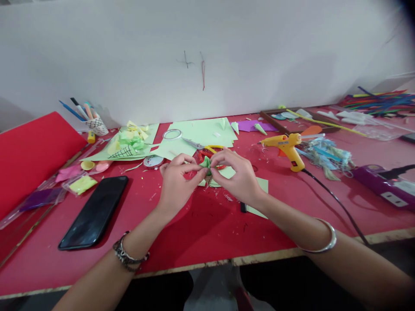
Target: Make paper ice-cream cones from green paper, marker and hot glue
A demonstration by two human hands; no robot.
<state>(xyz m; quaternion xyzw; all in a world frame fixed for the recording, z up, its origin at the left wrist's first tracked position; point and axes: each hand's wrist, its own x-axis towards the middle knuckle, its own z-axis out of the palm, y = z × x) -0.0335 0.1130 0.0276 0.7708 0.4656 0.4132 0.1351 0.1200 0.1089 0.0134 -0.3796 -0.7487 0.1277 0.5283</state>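
A small folded piece of green paper [205, 162] is pinched between both hands above the middle of the table. My left hand [180, 180] grips its left side with thumb and forefinger. On the other side, my right hand [236, 173] pinches it the same way. The fingertips hide part of the paper. Just behind the hands lie scissors [192, 144] and pliers with red and yellow handles [214, 149]. Light green sheets [204, 131] are spread beneath and beyond them.
To the left lies a black phone [94, 212], with a paper cone [122, 151] and a pen cup [97, 125] farther back. A yellow glue gun [288, 147] stands at right, its cord running to the front edge. Beyond it is a purple power strip [382, 186].
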